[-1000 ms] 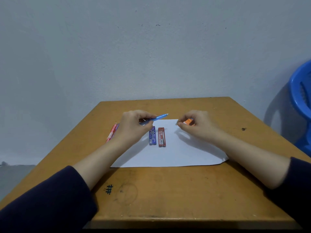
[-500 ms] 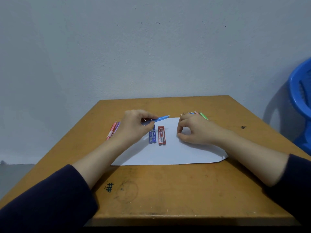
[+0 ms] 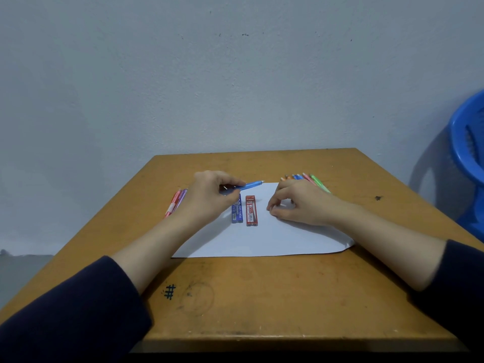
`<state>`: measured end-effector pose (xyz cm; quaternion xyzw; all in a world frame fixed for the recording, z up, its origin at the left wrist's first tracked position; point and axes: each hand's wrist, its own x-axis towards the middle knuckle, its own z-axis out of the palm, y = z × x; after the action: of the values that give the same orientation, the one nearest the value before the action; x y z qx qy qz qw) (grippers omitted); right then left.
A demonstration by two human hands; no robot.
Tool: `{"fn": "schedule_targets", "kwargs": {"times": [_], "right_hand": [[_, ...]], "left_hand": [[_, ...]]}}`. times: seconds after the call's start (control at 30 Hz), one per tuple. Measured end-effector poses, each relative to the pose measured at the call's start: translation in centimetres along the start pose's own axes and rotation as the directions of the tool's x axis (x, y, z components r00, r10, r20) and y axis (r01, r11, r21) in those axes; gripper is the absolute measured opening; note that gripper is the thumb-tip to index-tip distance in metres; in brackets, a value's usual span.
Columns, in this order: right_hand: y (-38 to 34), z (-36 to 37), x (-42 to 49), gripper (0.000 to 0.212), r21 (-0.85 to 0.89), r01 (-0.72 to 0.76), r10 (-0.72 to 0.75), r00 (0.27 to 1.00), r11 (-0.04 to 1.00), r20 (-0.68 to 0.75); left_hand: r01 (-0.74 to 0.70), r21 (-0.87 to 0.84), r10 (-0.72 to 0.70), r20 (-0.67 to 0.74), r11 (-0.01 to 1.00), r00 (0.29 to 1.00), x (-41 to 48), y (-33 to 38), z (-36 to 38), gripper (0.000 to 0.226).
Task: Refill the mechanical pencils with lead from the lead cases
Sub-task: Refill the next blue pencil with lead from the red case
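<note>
Still left hand (image 3: 209,196) tight around blue pencil (image 3: 252,184); right hand (image 3: 301,203), earlier with something orange, loosely curled, empty.

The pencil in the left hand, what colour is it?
Blue. The pencil held by the left hand shows best in the head view, the only one.

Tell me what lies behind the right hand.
Behind the right hand a row of coloured mechanical pencils lies on the table; orange, blue, pink and green ends show. The hand covers their near parts, so their number cannot be told.
</note>
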<state>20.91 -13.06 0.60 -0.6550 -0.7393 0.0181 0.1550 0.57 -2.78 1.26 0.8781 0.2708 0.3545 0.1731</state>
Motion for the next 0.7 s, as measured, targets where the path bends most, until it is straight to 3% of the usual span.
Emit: {"fn": "schedule_targets", "kwargs": {"times": [0.17,0.4,0.57,0.7], "right_hand": [[0.1,-0.1,0.1,0.023,0.037,-0.025,0.025,1.000,0.999,-0.010],[0.0,-0.5,0.2,0.017,0.223,-0.092,0.155,0.945,0.971,-0.287],[-0.8,-1.0,0.0,0.018,0.265,-0.074,0.179,0.900,0.961,-0.397],[-1.1,-1.1,0.0,0.016,0.258,-0.085,0.187,0.895,0.963,-0.404]], "left_hand": [[0.002,0.004,-0.002,0.002,1.000,1.000,0.0,0.2,-0.1,0.024],[-0.009,-0.014,0.009,-0.001,1.000,1.000,-0.2,0.4,-0.2,0.023],[-0.039,-0.011,0.039,0.023,0.999,0.999,-0.4,0.8,-0.2,0.024],[-0.071,-0.029,0.072,0.036,0.997,0.997,-0.7,1.3,-0.2,0.024]]}}
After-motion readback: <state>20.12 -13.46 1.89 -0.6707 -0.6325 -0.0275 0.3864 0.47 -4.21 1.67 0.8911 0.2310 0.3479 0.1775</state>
